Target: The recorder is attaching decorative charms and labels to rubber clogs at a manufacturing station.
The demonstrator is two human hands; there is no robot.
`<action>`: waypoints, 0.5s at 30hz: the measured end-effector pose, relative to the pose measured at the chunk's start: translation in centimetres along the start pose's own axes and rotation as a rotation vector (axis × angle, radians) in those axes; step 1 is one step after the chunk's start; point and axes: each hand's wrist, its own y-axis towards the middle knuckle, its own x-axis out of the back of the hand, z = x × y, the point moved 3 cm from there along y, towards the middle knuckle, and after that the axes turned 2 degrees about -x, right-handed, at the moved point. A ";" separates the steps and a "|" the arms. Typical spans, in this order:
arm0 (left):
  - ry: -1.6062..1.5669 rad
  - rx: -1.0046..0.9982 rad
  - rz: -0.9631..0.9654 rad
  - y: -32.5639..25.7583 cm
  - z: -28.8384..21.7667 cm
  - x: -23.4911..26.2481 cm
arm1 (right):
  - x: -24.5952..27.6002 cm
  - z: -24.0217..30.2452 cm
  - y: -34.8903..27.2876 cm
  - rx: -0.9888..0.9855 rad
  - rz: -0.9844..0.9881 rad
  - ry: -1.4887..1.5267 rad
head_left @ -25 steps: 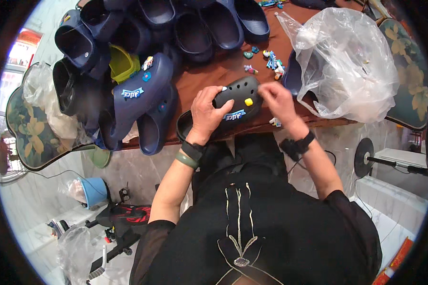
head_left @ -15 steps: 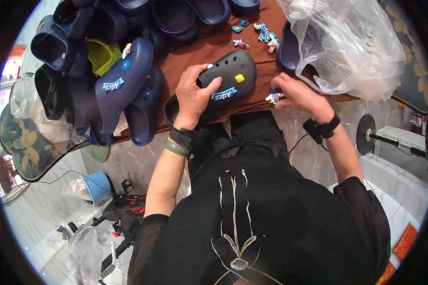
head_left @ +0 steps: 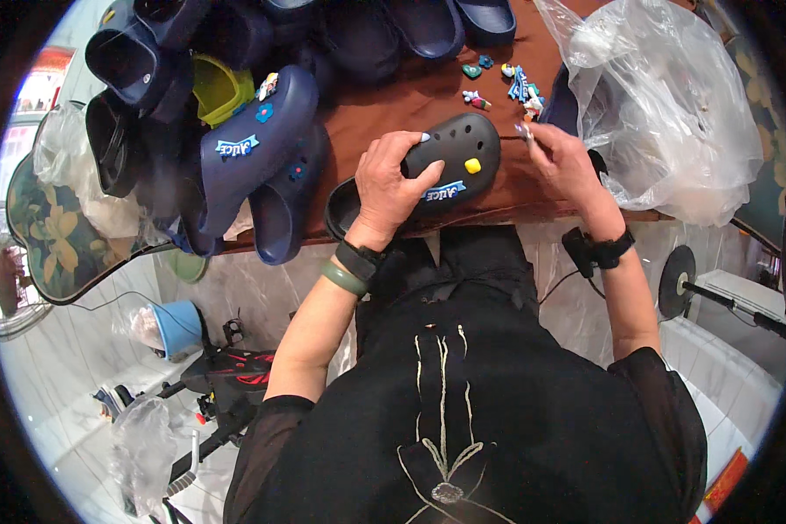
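Observation:
My left hand (head_left: pixel 389 185) grips a black clog (head_left: pixel 456 148), its fingers over the far side and its thumb across the top. On the clog sit a yellow charm (head_left: pixel 472 166) and a blue-and-white ribbon-shaped charm (head_left: pixel 444 190). To the right of the toe, my right hand (head_left: pixel 564 162) is raised in a pinch. A small pale shoe charm (head_left: pixel 522 130) shows at its fingertips, mostly covered by them. Just beyond lie several loose charms (head_left: pixel 520 86), one like a ribbon. A pink-and-white charm (head_left: pixel 476 100) and a green charm (head_left: pixel 471 71) lie farther left.
Navy clogs (head_left: pixel 262 148) are heaped at the left, some with charms, with a yellow-green clog (head_left: pixel 221 90) among them. More navy clogs (head_left: pixel 428 26) line the far side. A clear plastic bag (head_left: pixel 672 105) covers the right side of the brown cloth (head_left: pixel 371 109).
My right hand has moved away from the table's near edge toward the loose charms, still pinched. My left hand keeps its grip on the black clog. The whole view has shifted slightly.

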 end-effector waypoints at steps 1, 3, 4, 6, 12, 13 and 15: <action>-0.004 -0.001 0.001 0.0 0.0 0.1 | -0.2 0.9 1.2 0.111 -0.106 0.057; -0.009 -0.003 -0.005 0.1 0.1 0.1 | -0.9 2.3 2.7 0.227 -0.203 0.111; -0.013 -0.009 -0.006 0.2 0.0 0.1 | -1.6 3.1 3.1 0.323 -0.225 0.025; -0.008 -0.005 -0.007 0.3 0.0 0.1 | -2.9 3.7 3.7 0.438 -0.250 -0.090; 0.001 -0.005 0.020 0.2 -0.4 0.3 | -3.5 3.8 3.0 0.565 -0.203 -0.282; 0.017 -0.016 0.019 0.2 -0.4 0.3 | -3.5 3.8 2.9 0.593 -0.169 -0.393; 0.002 -0.014 0.007 0.1 -0.1 0.0 | -3.4 4.4 2.9 0.609 -0.127 -0.473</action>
